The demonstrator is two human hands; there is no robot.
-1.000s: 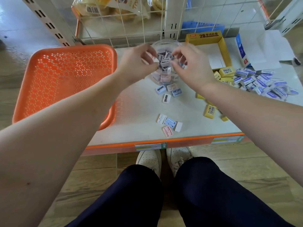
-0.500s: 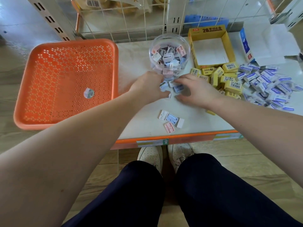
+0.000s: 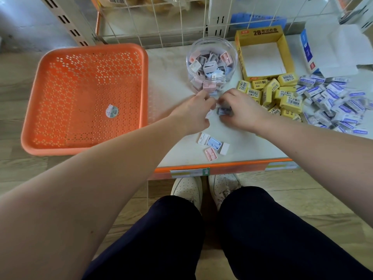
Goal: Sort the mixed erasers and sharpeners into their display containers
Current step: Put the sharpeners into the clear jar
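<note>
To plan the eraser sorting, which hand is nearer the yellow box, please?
Right. The right hand lies in front of the yellow box; the left hand is further left, before the jar.

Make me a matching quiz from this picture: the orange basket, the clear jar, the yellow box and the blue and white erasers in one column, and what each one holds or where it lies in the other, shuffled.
Column one
1. orange basket
2. clear jar
3. yellow box
4. blue-and-white erasers

Column two
A. holds pastel sharpeners
B. open, with nothing on its white floor
C. holds only a round sticker
D. a loose pile at the right end of the shelf

Pairs: 1-C, 2-A, 3-B, 4-D
</note>
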